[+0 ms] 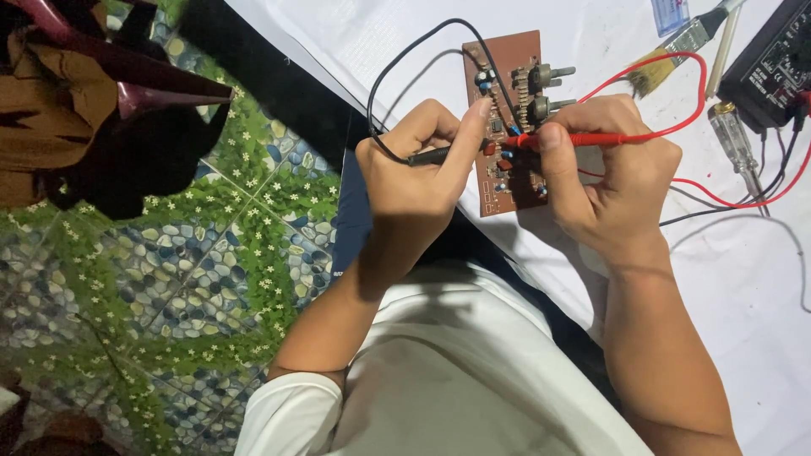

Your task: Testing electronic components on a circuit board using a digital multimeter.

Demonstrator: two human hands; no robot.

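A brown circuit board [500, 59] with small components and two knob shafts lies on a white sheet [591, 34]. My left hand [414, 165] grips a black test probe [429, 155], its tip on the board's middle. My right hand [612, 173] grips a red test probe [583, 139], whose tip meets the board close to the black one. A black lead [397, 59] loops up from the left probe. A red lead [676, 59] arcs from the right probe toward a black meter [773, 59] at the top right.
A paintbrush [672, 52] and a clear-handled screwdriver [733, 139] lie right of the board. The sheet covers a dark table edge [279, 76]. Left of it is pebble-and-flower patterned floor [194, 253] with dark brown objects [76, 110] at the top left.
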